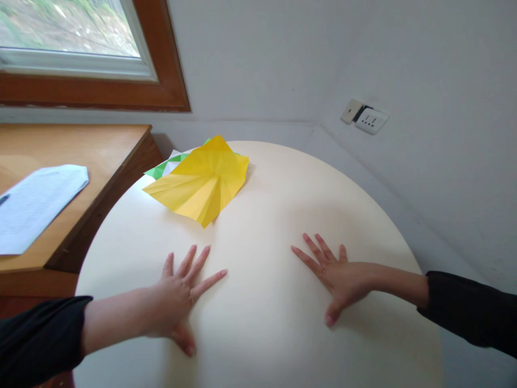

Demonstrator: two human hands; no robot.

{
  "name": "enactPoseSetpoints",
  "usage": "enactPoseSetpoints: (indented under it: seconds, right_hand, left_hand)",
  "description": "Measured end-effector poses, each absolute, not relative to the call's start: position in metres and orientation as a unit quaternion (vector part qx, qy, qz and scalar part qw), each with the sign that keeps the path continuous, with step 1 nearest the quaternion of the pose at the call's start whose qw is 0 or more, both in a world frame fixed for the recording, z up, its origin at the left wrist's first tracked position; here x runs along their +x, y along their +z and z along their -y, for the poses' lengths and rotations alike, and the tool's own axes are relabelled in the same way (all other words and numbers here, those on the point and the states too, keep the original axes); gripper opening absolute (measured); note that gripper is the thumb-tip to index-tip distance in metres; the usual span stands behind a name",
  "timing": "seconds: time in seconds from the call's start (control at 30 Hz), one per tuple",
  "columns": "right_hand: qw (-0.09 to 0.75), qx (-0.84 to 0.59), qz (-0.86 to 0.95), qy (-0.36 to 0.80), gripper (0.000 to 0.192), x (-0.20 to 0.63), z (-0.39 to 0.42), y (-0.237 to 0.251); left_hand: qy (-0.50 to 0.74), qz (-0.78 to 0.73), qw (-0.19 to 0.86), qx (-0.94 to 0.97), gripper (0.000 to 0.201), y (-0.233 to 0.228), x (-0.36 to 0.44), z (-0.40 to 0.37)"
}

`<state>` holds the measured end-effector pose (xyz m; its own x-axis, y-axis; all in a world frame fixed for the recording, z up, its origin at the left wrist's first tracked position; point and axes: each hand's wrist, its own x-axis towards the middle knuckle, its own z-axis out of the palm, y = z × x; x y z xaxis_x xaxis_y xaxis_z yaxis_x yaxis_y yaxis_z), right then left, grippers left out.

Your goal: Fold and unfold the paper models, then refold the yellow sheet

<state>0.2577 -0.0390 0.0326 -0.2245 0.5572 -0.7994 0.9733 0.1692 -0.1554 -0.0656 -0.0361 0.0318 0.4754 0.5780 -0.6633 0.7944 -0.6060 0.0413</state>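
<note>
Both hands lie flat and spread on the round desk (283, 334), the left hand (177, 299) and right hand (337, 277) each with an open grip, holding nothing. The creased yellow paper (200, 186) rests well ahead of the fingers, over a green-and-white sheet (163, 167). To take it cleanly, I judge a light pinch at the near corner best, sparing the creases.
</note>
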Motion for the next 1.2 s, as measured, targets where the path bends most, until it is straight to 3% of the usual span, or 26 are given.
enactPoseSetpoints:
  seconds: [0.57,1.2]
  right_hand:
    - [0.312,0.544,-0.705,-0.33,0.148,0.26,0.04,0.03]
    - [0.291,0.524,-0.733,-0.321,0.148,0.268,0.041,0.021]
  left_hand:
    - [-0.358,-0.425,0.179,0.812,0.13,0.042,-0.055,0.035]
    - [-0.299,-0.404,0.192,0.843,0.132,0.033,-0.063,0.033]
